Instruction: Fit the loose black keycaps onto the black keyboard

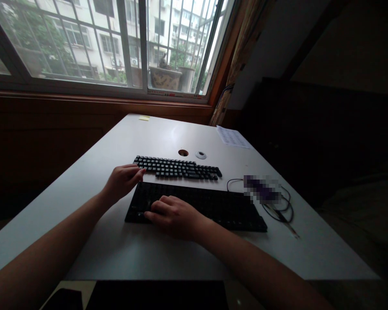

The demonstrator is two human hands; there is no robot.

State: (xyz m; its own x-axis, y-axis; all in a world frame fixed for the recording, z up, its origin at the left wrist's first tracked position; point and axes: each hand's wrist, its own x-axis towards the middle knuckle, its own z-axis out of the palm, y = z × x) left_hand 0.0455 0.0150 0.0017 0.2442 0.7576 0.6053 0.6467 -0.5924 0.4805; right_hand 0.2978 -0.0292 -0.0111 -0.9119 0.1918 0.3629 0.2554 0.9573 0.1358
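A black keyboard (210, 206) lies flat on the white table, its face mostly dark, with keys hard to tell apart. Behind it, loose black keycaps (177, 168) are laid out in rows like a keyboard. My left hand (124, 178) is at the left end of these rows, thumb and fingers pinched together; anything between them is too small to make out. Over the lower left part of the keyboard, my right hand (174, 215) rests with curled fingers, its fingertips touching the keys near the corner. Whatever those fingers hold is hidden.
On the right, a coiled cable (289, 206) lies beside a blurred purple object (261, 189). Behind the keycaps are a round table hole (183, 153) and a ring-shaped cover (201, 155). A printed sheet (233, 137) and a yellow note (144, 118) lie toward the window.
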